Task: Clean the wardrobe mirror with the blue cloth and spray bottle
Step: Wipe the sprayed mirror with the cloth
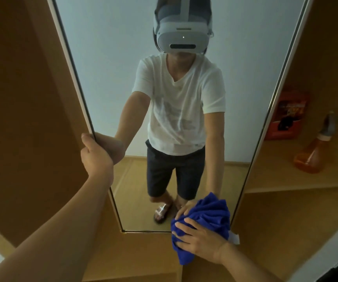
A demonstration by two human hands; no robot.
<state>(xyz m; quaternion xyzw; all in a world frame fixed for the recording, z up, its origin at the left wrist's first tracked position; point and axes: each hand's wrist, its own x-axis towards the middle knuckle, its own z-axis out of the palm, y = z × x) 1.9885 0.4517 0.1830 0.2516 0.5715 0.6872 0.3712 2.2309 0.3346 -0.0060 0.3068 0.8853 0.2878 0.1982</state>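
Two hands engaged: right hand (199, 238) presses bunched blue cloth (204, 216) at mirror (123, 78) bottom corner; left hand (95, 151) clasps mirror's left edge; glass extends upward.

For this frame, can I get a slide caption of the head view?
Left hand grips mirror edge; right hand presses blue cloth to its bottom corner.

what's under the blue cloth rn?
The blue cloth is pressed by the right hand over the mirror bottom right corner. That corner's glass and frame are covered, so unseen.
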